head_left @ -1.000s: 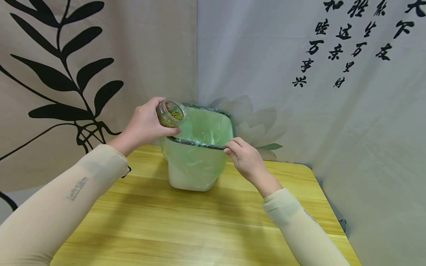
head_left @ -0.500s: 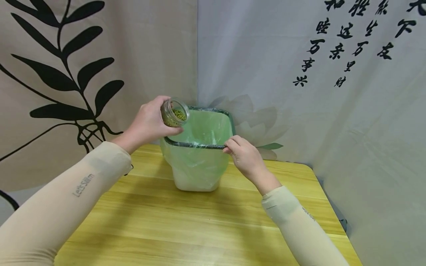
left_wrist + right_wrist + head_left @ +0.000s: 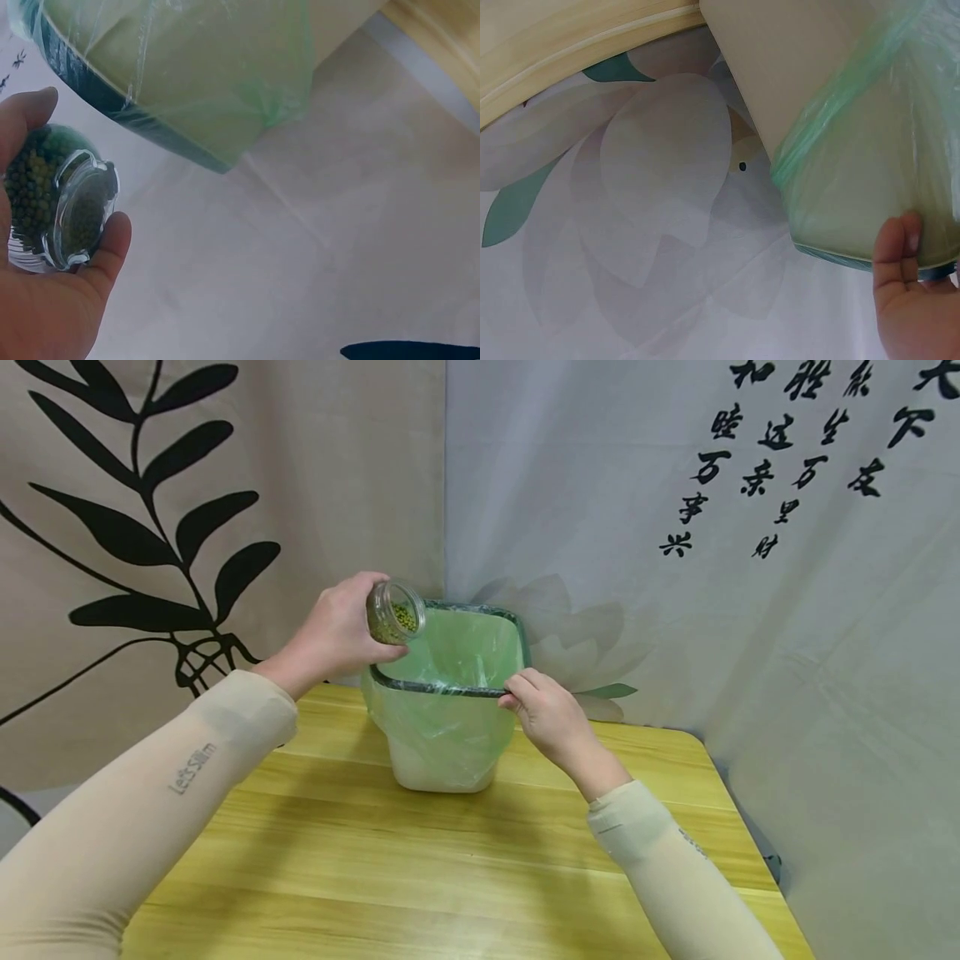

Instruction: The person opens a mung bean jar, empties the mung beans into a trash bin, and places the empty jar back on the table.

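A clear glass jar (image 3: 394, 612) part full of small green beans (image 3: 405, 617) is gripped in my left hand (image 3: 341, 625). It tilts with its mouth toward the right, over the left rim of a trash bin (image 3: 442, 768). In the left wrist view, the fingers of my left hand (image 3: 56, 300) curve round the jar (image 3: 45, 199). A thin green plastic bag (image 3: 450, 727) lines the bin and hangs over its dark marbled rim (image 3: 442, 688). My right hand (image 3: 551, 714) pinches the rim's front right corner; in the right wrist view, its fingers (image 3: 892, 259) lie against the bag.
The bin stands on a yellow wood-grain table (image 3: 420, 877), near its back edge. Behind it hangs a pale curtain (image 3: 360, 468) with printed black leaves and a flower. Black written characters (image 3: 776, 433) mark the right-hand curtain.
My left hand has moved slightly right and up with the jar, which has turned a little more to the right. The bin's base has shifted slightly right. My right hand stays at the rim.
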`<state>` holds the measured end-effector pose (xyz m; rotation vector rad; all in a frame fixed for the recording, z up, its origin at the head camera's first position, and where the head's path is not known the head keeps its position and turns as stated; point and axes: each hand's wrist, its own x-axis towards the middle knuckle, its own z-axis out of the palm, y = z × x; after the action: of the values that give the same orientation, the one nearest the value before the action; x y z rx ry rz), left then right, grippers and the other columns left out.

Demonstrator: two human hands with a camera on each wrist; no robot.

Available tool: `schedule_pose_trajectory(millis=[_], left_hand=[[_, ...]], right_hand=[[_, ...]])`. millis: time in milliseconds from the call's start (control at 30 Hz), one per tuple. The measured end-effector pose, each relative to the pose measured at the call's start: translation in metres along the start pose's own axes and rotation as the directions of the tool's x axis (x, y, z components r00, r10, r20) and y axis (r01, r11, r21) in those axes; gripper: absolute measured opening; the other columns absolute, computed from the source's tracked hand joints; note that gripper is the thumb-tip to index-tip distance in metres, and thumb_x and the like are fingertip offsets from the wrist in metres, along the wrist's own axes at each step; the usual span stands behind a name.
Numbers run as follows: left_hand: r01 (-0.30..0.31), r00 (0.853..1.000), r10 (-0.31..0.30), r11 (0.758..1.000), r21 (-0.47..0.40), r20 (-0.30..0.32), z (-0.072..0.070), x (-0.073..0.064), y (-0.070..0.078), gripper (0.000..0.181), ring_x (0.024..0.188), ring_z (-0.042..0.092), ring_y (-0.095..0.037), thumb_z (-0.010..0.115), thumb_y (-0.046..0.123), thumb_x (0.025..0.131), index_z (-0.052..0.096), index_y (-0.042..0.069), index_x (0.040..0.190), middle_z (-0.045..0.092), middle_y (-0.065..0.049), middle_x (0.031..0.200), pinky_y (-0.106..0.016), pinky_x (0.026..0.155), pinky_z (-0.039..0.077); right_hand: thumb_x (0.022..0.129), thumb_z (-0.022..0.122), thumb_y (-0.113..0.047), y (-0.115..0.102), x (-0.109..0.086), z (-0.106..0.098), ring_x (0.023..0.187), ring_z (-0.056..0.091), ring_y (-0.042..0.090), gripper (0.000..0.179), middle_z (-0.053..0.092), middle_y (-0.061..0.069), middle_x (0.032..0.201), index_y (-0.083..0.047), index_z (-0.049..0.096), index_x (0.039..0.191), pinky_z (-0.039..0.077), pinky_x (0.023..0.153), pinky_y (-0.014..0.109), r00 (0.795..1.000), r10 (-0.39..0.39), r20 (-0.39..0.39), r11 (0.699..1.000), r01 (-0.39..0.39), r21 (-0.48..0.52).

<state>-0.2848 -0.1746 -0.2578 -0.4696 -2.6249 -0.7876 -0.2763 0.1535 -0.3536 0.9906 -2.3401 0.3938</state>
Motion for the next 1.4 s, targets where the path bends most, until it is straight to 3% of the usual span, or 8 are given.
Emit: schedule_pose_trajectory(millis=[600,733,800,867,933,1067,1200,1400], left_hand=[[-0.051,0.998,0.05,0.998,0.036,0.027,0.001,0.006,0.002,0.09,0.132,0.057,-0.043,0.094,0.017,0.077,0.046,-0.001,0.15,0.058,-0.022,0.144,-0.061,0.114,0.05],[-0.056,0.998,0.056,0.997,0.044,0.023,0.002,0.006,0.001,0.09,0.132,0.057,-0.043,0.095,0.017,0.076,0.047,-0.001,0.15,0.058,-0.022,0.145,-0.061,0.115,0.049],[-0.061,0.998,0.06,0.997,0.049,0.022,0.002,0.006,0.001,0.09,0.132,0.057,-0.043,0.095,0.017,0.076,0.047,-0.001,0.15,0.058,-0.022,0.145,-0.061,0.115,0.049],[-0.064,0.998,0.062,0.997,0.049,0.024,0.003,0.006,0.002,0.089,0.132,0.057,-0.043,0.095,0.017,0.076,0.047,-0.001,0.15,0.058,-0.022,0.145,-0.061,0.115,0.049],[-0.065,0.998,0.064,0.997,0.05,0.025,0.003,0.007,0.002,0.089,0.132,0.057,-0.043,0.094,0.017,0.076,0.047,-0.001,0.15,0.058,-0.022,0.145,-0.061,0.115,0.049],[-0.067,0.998,0.066,0.997,0.047,0.023,0.004,0.007,0.002,0.09,0.132,0.057,-0.043,0.095,0.017,0.076,0.047,-0.001,0.15,0.058,-0.022,0.145,-0.061,0.115,0.049],[-0.077,0.997,0.077,0.996,0.043,0.021,0.006,0.008,0.003,0.09,0.133,0.057,-0.043,0.095,0.017,0.076,0.047,-0.002,0.15,0.058,-0.022,0.145,-0.061,0.115,0.049],[-0.078,0.997,0.077,0.996,0.036,0.019,0.007,0.008,0.004,0.089,0.132,0.057,-0.042,0.095,0.016,0.075,0.048,-0.001,0.149,0.058,-0.021,0.145,-0.06,0.115,0.05]], right_hand=[[0.1,0.059,-0.036,-0.002,0.0,-0.001,0.094,0.063,0.028,0.029,0.069,0.006,0.104,-0.008,0.065,0.107,0.056,0.086,0.04,1.0,-0.014,-0.013,1.0,0.014,-0.003],[0.103,0.049,-0.045,-0.005,-0.002,0.0,0.106,0.062,0.035,0.039,0.072,0.005,0.111,-0.011,0.066,0.109,0.053,0.097,0.049,0.999,0.026,-0.025,0.999,-0.026,-0.03],[0.103,0.043,-0.05,-0.006,-0.003,0.0,0.12,0.061,0.04,0.045,0.073,0.005,0.117,-0.012,0.066,0.109,0.049,0.11,0.055,0.998,0.051,-0.033,0.998,-0.052,-0.031],[0.104,0.039,-0.052,-0.007,-0.004,0.002,0.138,0.054,0.046,0.049,0.072,0.007,0.125,-0.012,0.066,0.109,0.04,0.122,0.063,0.997,0.072,-0.036,0.997,-0.073,-0.016],[0.106,0.036,-0.051,-0.006,-0.003,0.003,0.143,0.052,0.045,0.05,0.071,0.011,0.128,-0.01,0.064,0.107,0.029,0.13,0.063,0.997,0.069,-0.033,0.997,-0.069,0.022],[0.109,0.033,-0.049,-0.004,-0.001,0.008,0.129,0.061,0.035,0.05,0.067,0.013,0.113,-0.006,0.058,0.099,0.021,0.136,0.051,0.999,0.01,-0.031,0.996,-0.007,0.086],[0.111,0.029,-0.05,-0.001,0.0,0.012,0.119,0.061,0.034,0.054,0.059,0.009,0.093,-0.007,0.054,0.091,0.033,0.13,0.045,0.997,-0.049,-0.052,0.995,0.053,0.086],[0.113,0.027,-0.052,0.001,0.002,0.013,0.106,0.057,0.031,0.057,0.061,0.006,0.091,-0.009,0.056,0.091,0.043,0.114,0.047,0.995,-0.082,-0.059,0.993,0.087,0.077]])
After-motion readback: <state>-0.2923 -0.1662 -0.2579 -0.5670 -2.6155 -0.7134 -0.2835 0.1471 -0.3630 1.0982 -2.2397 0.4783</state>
